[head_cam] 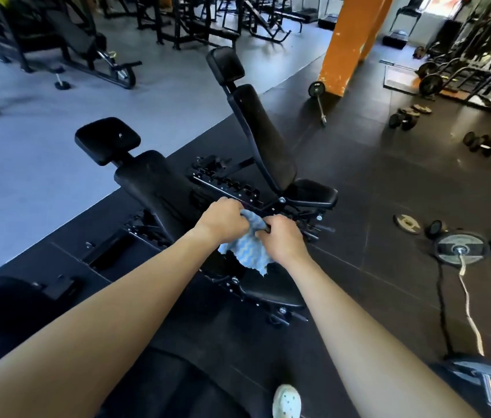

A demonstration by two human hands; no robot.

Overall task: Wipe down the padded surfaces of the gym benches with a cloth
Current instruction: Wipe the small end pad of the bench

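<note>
Far left, pale grey floor (42,146) with black machines, blurred toward the back. Nearer, dark rubber tiles (374,182) under two black padded benches: left bench (153,179) reclined, right bench (265,137) with backrest raised. In the middle, left hand (223,220) and right hand (283,236), both clenched on a bunched blue-and-white cloth (247,245) over the left bench's seat. Contact with the pad impossible to tell; seat partly hidden by hands and cloth. To the right, an orange pillar (346,40), dumbbells (488,144), a curl bar (467,300).
</note>
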